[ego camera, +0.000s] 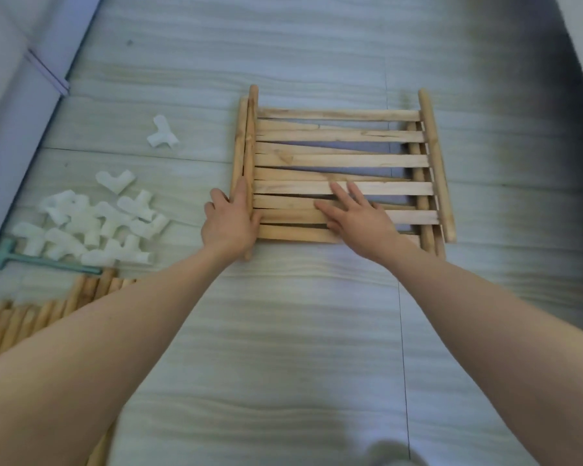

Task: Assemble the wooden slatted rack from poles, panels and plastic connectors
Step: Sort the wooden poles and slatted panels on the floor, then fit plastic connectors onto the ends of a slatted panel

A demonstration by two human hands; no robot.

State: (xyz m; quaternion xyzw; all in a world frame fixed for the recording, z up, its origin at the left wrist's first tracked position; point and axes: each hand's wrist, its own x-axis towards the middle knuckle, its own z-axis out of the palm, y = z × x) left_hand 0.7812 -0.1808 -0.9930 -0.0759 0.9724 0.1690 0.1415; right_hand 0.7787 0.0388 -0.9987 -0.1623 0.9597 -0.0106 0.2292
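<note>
We had the stack of slatted panels (pixel 344 173) lying flat on the grey wood-grain floor (pixel 283 331), right of centre and a little beyond our reach's middle. At least two panels lay one on the other, the lower one skewed so its slats showed at an angle between the upper ones. Our left hand (pixel 231 220) lay on the left side rail (pixel 249 146), near its near end, fingers straight along the wood and thumb on the inner side; we could not tell whether it was gripping or only pressing. Our right hand (pixel 357 216) rested flat on the near slats, fingers spread and straight.

To the left, well apart from the panels, sat a heap of white plastic connectors (pixel 91 227), with two more lying singly farther off. A teal tool (pixel 41 262) lay just near of the heap, and a row of loose wooden poles (pixel 31 317) at the near left edge.

We judged this an early step: sorting or squaring the panels, with no connector fitted yet. Next we would likely need to lift the top panel off cleanly, keeping it level so the slats did not catch, then bring connectors and poles across.
</note>
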